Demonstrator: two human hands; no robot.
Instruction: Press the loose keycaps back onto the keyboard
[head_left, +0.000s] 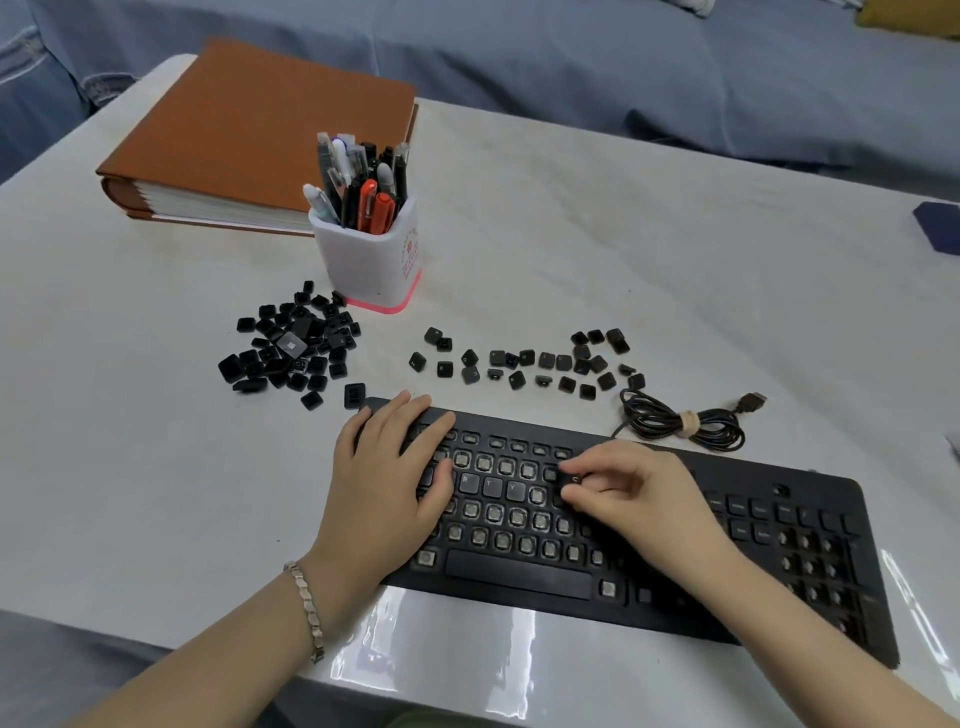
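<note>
Keycaps (470, 374) not yet fitted lie on the worktop beyond the keyboard (753, 467), in a dense heap (291, 348) to the left by the pen holder (369, 254) and a scattered row (563, 362) straight behind the board. One keycap (575, 479) is at the board itself. The right hand (641, 501) has its grip clamped on it, thumb and forefinger pinching it over the top letter row, just right of the fitted R, T and Y caps (491, 486). The left hand (387, 467) lies flat on the keyboard's left end, grip apart and fingers straight, seemingly steadying it. Most positions show bare switch stems; the space bar (519, 569) is on.

The likeliest fault is a crooked seat. If the cap goes down tilted, one side may catch while the other rides up, and harder pressing could strain the stem. Its legend is hidden by the fingers, so I cannot tell whether it suits that position. A wrong letter would have to be prised off again. The nearest loose caps lie close to the board's far edge and to the coiled cable (680, 421), so a careless reach could scatter them.
</note>
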